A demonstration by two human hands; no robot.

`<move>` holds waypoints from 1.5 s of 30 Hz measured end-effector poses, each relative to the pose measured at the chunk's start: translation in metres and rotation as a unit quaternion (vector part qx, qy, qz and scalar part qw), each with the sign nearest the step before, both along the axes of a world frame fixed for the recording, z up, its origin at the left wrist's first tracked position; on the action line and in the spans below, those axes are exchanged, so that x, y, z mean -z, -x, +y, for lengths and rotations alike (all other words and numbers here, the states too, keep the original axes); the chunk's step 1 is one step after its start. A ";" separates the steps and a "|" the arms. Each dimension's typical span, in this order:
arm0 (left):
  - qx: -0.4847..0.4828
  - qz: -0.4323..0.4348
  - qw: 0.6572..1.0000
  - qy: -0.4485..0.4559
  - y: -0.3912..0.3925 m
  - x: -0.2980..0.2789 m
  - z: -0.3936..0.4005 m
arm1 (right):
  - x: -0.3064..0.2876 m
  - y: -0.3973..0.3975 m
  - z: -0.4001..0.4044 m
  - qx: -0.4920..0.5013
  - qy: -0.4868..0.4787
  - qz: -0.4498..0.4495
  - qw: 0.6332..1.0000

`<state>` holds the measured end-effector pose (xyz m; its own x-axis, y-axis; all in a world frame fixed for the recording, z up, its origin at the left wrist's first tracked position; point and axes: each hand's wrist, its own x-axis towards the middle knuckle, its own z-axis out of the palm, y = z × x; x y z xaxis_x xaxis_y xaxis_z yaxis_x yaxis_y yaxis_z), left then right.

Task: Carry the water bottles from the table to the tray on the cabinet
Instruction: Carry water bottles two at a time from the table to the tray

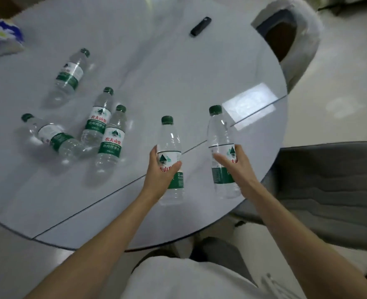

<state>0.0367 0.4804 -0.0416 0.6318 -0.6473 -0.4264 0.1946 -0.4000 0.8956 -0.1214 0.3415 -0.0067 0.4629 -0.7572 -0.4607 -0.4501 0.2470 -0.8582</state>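
Several clear water bottles with green caps and green-white labels are on the round pale table (178, 67). My left hand (159, 171) is wrapped around the label of one bottle (170, 139) near the front edge. My right hand (236, 165) grips a second bottle (219, 134) to its right. Both held bottles point cap-away from me. Further left, a pair of bottles (104, 130) lie side by side, one bottle (55, 139) lies across at the left, and another bottle (70, 74) lies further back. No tray or cabinet is in view.
A black remote-like object (200, 26) lies at the table's far side. A blue-white package (1, 37) sits at the far left. A fluffy white chair (292, 39) stands beyond the table and a grey cushioned seat (329, 186) at the right.
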 end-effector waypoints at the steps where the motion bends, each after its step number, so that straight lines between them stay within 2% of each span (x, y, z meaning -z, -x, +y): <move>1: 0.019 0.004 1.000 0.012 0.010 -0.004 -0.003 | -0.003 0.018 0.008 0.025 0.007 0.000 1.000; 7: 0.133 0.046 0.988 0.058 0.092 -0.031 -0.035 | -0.021 0.132 0.048 0.170 0.027 -0.018 0.985; 13: 0.271 0.018 0.958 0.086 0.199 -0.052 -0.073 | -0.033 0.249 0.061 0.322 0.039 -0.064 0.944; 18: 0.352 0.034 0.929 0.112 0.305 -0.066 -0.108 | -0.040 0.351 0.060 0.398 0.068 -0.078 0.911; 23: 0.379 0.058 0.915 0.128 0.403 -0.077 -0.145 | -0.040 0.441 0.038 0.429 0.071 -0.092 0.896; 28: 0.397 0.075 0.904 0.136 0.462 -0.079 -0.181 | -0.037 0.492 -0.003 0.455 0.061 -0.119 0.880; 40: 0.398 0.072 0.901 0.159 0.527 -0.071 -0.338 | -0.030 0.547 -0.167 0.437 0.068 -0.113 0.890; 45: 0.361 0.066 0.915 0.165 0.533 -0.077 -0.392 | -0.030 0.553 -0.242 0.430 0.052 -0.141 0.890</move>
<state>-0.4963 0.0884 0.0355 -0.0543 -0.9833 -0.1738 0.1009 -0.1786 0.9787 -0.6745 0.0995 0.0229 -0.2220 -0.9191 -0.3255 0.1042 0.3096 -0.9451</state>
